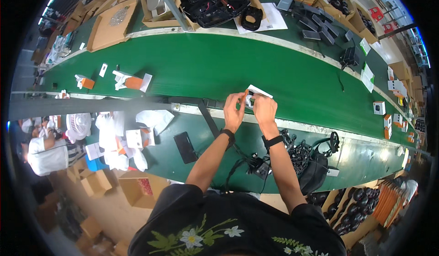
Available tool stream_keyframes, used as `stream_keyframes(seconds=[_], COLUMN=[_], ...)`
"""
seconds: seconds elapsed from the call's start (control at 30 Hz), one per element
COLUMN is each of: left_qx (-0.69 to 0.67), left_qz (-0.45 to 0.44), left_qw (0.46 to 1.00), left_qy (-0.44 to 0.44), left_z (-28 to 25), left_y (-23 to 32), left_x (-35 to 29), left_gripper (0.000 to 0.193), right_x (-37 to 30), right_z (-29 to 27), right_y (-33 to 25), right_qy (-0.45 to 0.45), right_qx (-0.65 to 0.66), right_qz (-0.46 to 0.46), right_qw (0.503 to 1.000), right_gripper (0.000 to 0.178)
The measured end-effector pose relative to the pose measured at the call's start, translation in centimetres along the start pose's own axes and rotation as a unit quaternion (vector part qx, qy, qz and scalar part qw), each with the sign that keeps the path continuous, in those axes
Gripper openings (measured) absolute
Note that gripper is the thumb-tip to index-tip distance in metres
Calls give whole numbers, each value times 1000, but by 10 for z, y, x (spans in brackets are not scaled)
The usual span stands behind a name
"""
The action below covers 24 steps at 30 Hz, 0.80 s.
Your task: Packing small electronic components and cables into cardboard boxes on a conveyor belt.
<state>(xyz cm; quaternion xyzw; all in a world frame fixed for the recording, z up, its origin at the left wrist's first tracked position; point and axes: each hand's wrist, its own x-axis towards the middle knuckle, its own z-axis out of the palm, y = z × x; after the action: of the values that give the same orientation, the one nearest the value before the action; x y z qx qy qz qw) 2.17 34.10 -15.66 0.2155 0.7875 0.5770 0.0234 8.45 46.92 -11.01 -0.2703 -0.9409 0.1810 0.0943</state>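
At the near edge of the green conveyor belt (196, 68), both my hands are on a small white and orange box (260, 92). Its white flap stands out to the far right. My left hand (233, 112) grips the box's left side, where a bit of orange shows at the fingertips. From the right, my right hand (265, 110) pinches the box, its fingers bent into the opening. Something white and dark lies between the fingers, too small to make out. Below my forearms are a heap of black cables (296, 153) and a black phone-like slab (185, 147).
Opened orange and white boxes (133, 82) sit on the belt at left; closed small boxes (379, 107) stand at right. A black bag (313, 171) lies beside the cables. Black devices (320, 25) fill the far shelf. At left, a co-worker (48, 155) is near a white fan (78, 125).
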Motion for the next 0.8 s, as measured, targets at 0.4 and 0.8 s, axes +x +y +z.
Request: stream_keyframes(seconds=[0.4, 0.8], left_qx=[80, 179], left_qz=[177, 384], left_qw=[955, 830], left_qy=[-225, -362], left_z=[-14, -12], left_y=[9, 31], left_x=[42, 53], left_gripper=[50, 57], right_x=[-71, -90], right_z=[4, -3], right_y=[42, 73], right_qy=[171, 165], right_qx=[193, 174], right_qz=[5, -66], right_qw=[966, 969], right_gripper=[46, 20])
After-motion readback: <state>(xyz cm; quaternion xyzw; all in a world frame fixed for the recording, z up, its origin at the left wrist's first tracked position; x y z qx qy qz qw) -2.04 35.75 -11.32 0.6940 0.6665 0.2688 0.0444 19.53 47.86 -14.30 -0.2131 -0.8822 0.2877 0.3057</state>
